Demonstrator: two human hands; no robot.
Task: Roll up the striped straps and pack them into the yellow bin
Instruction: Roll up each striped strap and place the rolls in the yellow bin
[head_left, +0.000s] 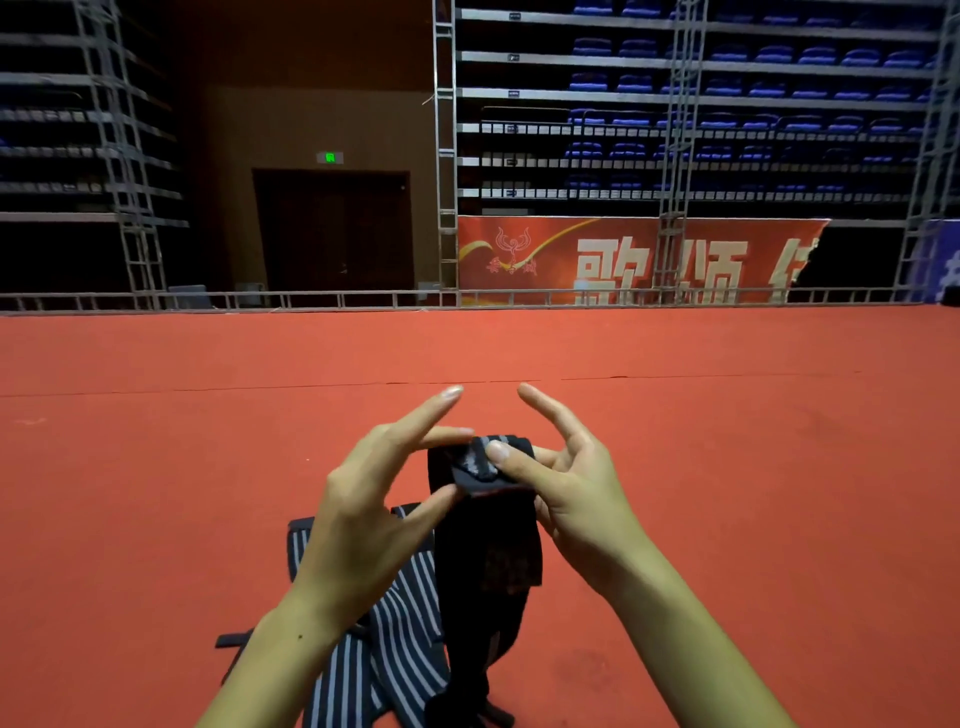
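Floor: a wide red carpeted floor (727, 467) fills the lower half of the view, with a thin seam running across it beyond the hands.
Backdrop: tiers of blue folding seats (727, 88) behind grey metal truss frames (445, 156), a red banner with large pale characters (623, 262) below them, and a dark double door (332, 234) under a small green sign (330, 157).
Loose straps: a heap of dark fabric straps with pale grey stripes (395, 639) lies on the carpet, under the left forearm and close to the person.
Held strap: one dark strap with a folded top end showing grey stripes (488, 519) hangs upright between the two hands, its lower part trailing down onto the heap.
Left hand (363, 509): thumb and one finger pinch the left edge of the strap's folded end; the other fingers are spread and extended forward.
Right hand (576, 488): the thumb presses on top of the fold; the fingers beneath appear to support it, though they are mostly hidden; the index finger points forward, free.
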